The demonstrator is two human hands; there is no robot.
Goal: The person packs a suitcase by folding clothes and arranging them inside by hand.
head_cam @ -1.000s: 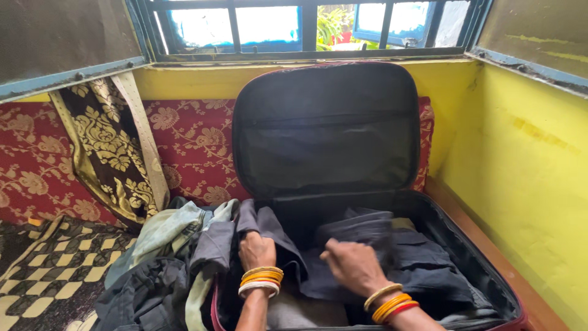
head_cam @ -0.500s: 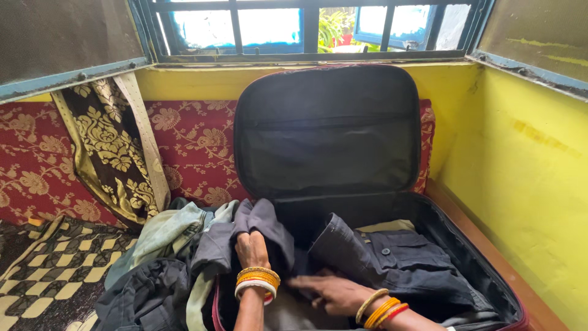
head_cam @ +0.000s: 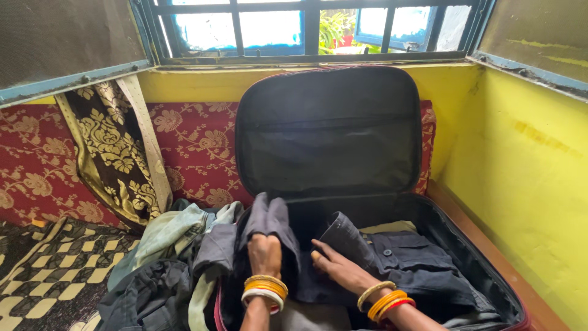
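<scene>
- We see our left hand (head_cam: 264, 252) near the suitcase's (head_cam: 484, 270) left edge, its fingers curled shut on a fold of grey cloth (head_cam: 269, 219), which it holds up so the fold stands above the rim.
- Our right hand (head_cam: 340, 270) lies just beside it, towards the middle of the suitcase, fingers spread and flat on the dark shirt (head_cam: 404, 260); it presses down and pinches nothing.
- The dark shirt fills the middle and right of the suitcase, one corner turned up near the back edge, with a button showing on it.
- A strip of pale cloth (head_cam: 389, 227) peeps out behind the shirt at the back edge.
- The suitcase lid (head_cam: 329, 129) stands open and upright, leaning on the red flowered cushion (head_cam: 196, 150) below the barred window (head_cam: 312, 27).
- A heap of clothes (head_cam: 165, 257) lies just outside the suitcase's left edge, pale green on top and dark below, touching the grey cloth we hold.
- A black and gold cloth (head_cam: 113, 153) hangs against the cushion, well left of the lid.
- The heap rests on a checked mat (head_cam: 49, 270) at the lower left.
- Both wrists carry yellow, white and red bangles.
</scene>
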